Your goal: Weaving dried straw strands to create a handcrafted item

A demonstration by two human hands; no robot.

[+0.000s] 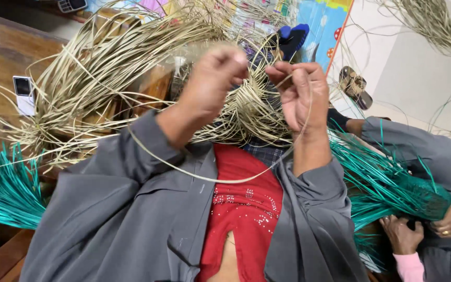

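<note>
Above our lap, both hands are raised in front of the tangled mass of pale straw-coloured reed strands [131, 68] that spreads over the brown wooden bench [1, 57]. Our left hand [212, 78] is curled shut, thumb and fingers pinched on a few strands at the edge of the mass (it is blurred, so we cannot tell how many). Our right hand [301, 94] is also closed, fingertips pinching one long pale strand [204, 175] that loops down across our grey sleeves and red spangled garment [244, 209] and back up toward the left arm. We judge the work to be early: nothing woven or plaited shows, most of the pale strands lie loose and unsorted, and only this single strand is drawn clear. Bundles of teal-dyed reed strands [3, 188] lie untouched at both sides. At lower right another person's hands [424, 230] grip the far teal bundle. A small white phone [24, 94] rests on the bench.
</note>
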